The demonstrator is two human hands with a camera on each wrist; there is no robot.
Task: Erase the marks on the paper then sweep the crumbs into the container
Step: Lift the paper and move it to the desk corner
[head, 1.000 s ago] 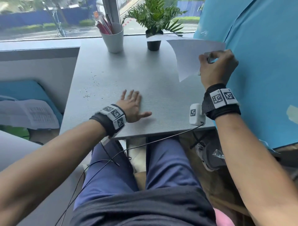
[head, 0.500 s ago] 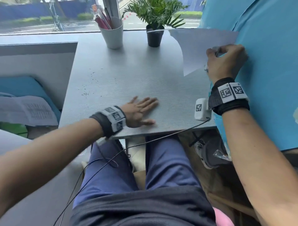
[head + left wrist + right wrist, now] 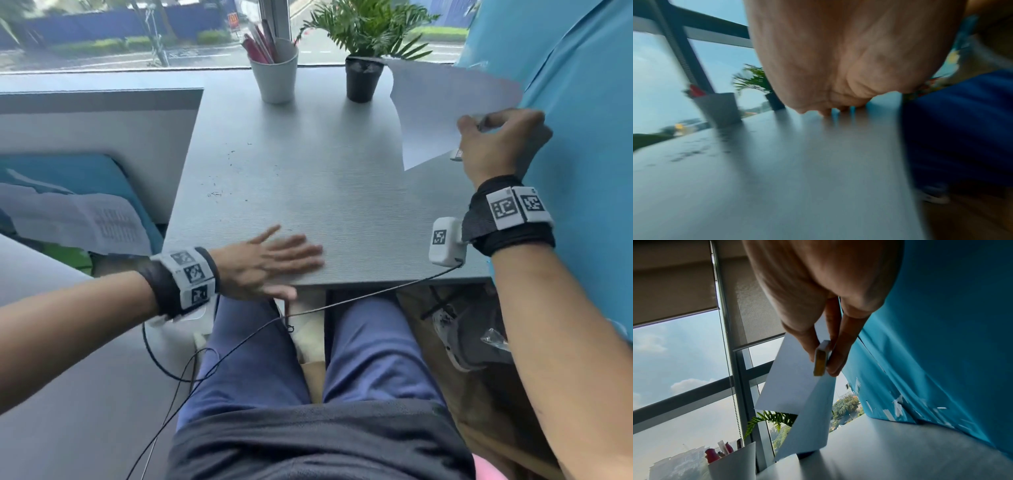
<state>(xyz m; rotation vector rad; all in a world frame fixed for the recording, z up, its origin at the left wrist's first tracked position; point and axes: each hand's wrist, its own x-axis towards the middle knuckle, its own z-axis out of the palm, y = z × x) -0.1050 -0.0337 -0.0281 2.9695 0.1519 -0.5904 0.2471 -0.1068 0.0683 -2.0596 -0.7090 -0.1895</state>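
Note:
My right hand (image 3: 496, 144) is raised over the table's right side. It pinches a white sheet of paper (image 3: 442, 102) together with a small eraser (image 3: 455, 155). The right wrist view shows the eraser (image 3: 821, 360) pressed against the hanging paper (image 3: 797, 386) between thumb and fingers. My left hand (image 3: 274, 257) lies flat on the grey table (image 3: 342, 178) near its front edge, fingers straight and pointing right, thumb over the edge. Dark eraser crumbs (image 3: 219, 192) lie scattered on the table's left part, beyond the left hand. In the blurred left wrist view the crumbs (image 3: 688, 154) are at the left.
A white cup (image 3: 275, 73) with pens and a potted plant (image 3: 361, 80) stand at the table's far edge by the window. A blue cloth wall (image 3: 582, 102) borders the right side. A grey partition (image 3: 102, 137) stands to the left. A cable hangs below the front edge.
My left hand turned from fingers pointing away to fingers pointing right and slid along the near edge. My right hand still holds the paper and eraser up.

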